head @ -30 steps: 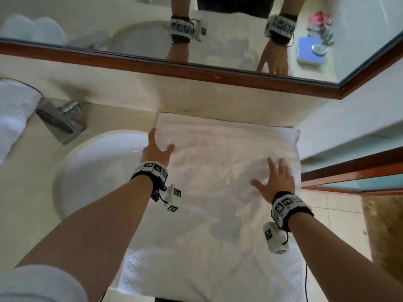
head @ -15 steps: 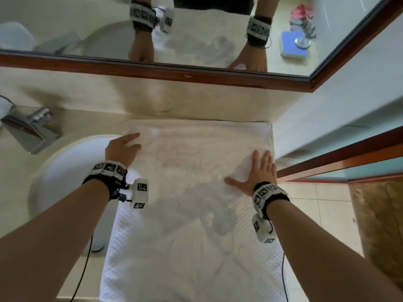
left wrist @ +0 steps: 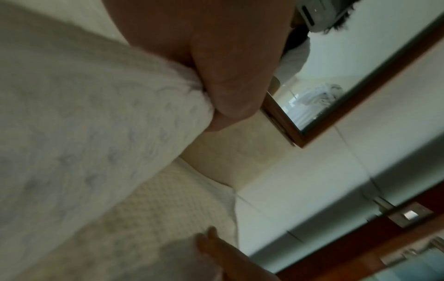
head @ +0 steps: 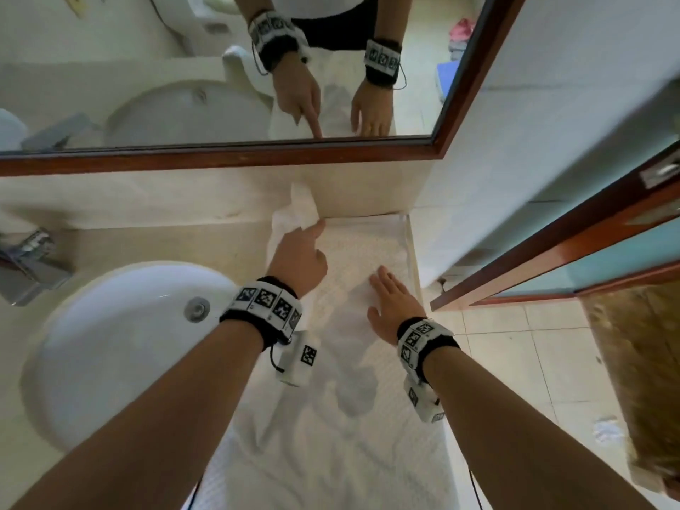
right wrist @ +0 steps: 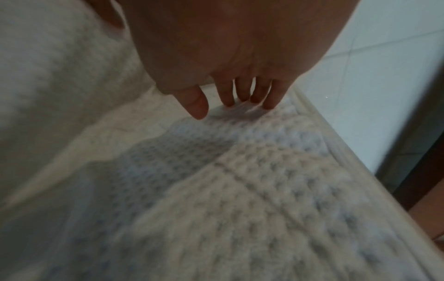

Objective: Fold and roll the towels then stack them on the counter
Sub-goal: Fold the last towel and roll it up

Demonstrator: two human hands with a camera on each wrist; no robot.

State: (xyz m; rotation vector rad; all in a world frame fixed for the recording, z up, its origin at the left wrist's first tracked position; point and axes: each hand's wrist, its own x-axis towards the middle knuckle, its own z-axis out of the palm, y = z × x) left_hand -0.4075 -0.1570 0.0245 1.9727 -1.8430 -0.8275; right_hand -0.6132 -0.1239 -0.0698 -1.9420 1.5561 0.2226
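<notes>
A white waffle-weave towel (head: 331, 417) lies lengthwise on the counter, reaching from the back wall to the front edge. My left hand (head: 300, 252) pinches the towel's far left edge and lifts that corner (head: 300, 209) up off the counter. In the left wrist view the thumb and fingers (left wrist: 230, 98) squeeze a bunch of the cloth (left wrist: 96, 123). My right hand (head: 392, 301) lies flat with straight fingers on the towel near its right edge. In the right wrist view the fingertips (right wrist: 240, 97) press on the weave (right wrist: 240, 190).
A white round sink (head: 110, 344) sits left of the towel, with a chrome tap (head: 29, 263) at far left. A wood-framed mirror (head: 220, 156) runs along the back wall. A white wall (head: 515, 178) bounds the counter on the right, with tiled floor (head: 515, 362) below.
My left hand went from lying on the towel's left side to pinching its far left edge and raising the corner. The right hand stayed flat near the right edge.
</notes>
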